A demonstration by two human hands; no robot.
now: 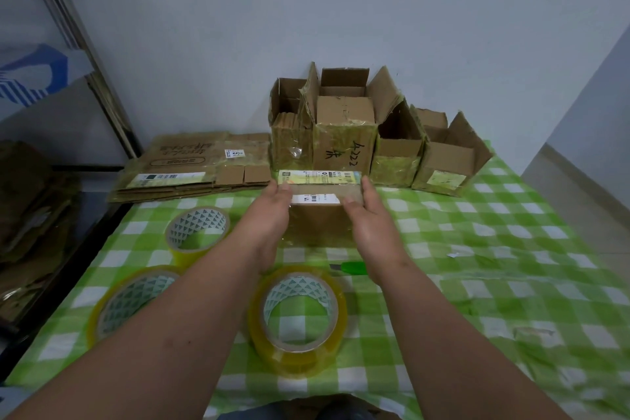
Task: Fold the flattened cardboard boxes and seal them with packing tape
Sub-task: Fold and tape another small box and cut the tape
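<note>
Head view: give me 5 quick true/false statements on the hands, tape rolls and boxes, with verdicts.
1. Both hands are on the box in the middle of the table. True.
2. Three tape rolls lie on the checked cloth. True.
3. One hand holds a tape roll. False: all three rolls lie untouched on the cloth.
4. A stack of flat boxes lies at the far left of the table. True.
5. The boxes by the wall are all taped shut on top. False: their top flaps stand open.
</note>
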